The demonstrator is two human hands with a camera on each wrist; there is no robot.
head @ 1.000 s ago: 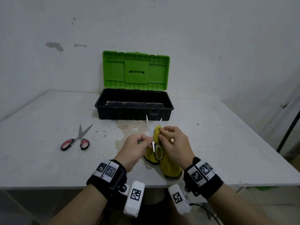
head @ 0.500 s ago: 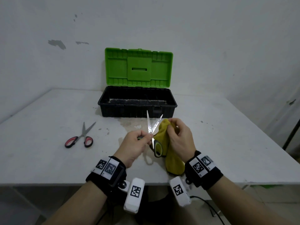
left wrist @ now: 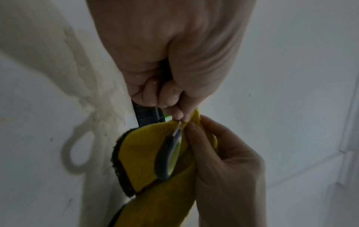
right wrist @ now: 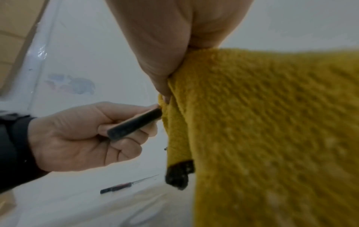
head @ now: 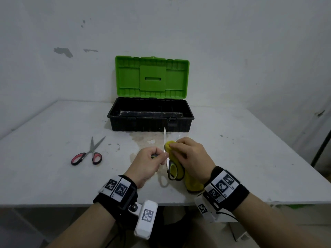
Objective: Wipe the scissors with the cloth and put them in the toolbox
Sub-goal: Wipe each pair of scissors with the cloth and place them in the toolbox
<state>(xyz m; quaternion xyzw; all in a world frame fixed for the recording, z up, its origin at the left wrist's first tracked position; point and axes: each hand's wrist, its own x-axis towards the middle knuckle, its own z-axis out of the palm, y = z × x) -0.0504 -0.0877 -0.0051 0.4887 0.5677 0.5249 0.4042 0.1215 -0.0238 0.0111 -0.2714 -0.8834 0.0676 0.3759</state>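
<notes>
My left hand (head: 151, 159) grips one dark handle (right wrist: 134, 124) of a pair of grey-handled scissors (head: 171, 170), held upright above the table with the blades spread. Its other handle loop (left wrist: 168, 156) hangs against the yellow cloth (head: 190, 181). My right hand (head: 188, 154) pinches the cloth (left wrist: 147, 155) around one blade; the other blade tip (head: 164, 136) sticks up bare. The cloth (right wrist: 272, 130) hangs down from my right fingers. A black toolbox (head: 151, 120) with its green lid (head: 152, 76) raised stands behind my hands.
A second pair of scissors with red-and-black handles (head: 87, 155) lies on the white table (head: 44, 149) to the left, also visible as red-handled scissors (right wrist: 126, 185) in the right wrist view. The table's front edge runs just under my wrists. A white wall stands behind the toolbox.
My right hand has slid the bunched cloth down along the blade toward the pivot after it had been higher near the tips. The left hand's grip on the scissors is unchanged.
</notes>
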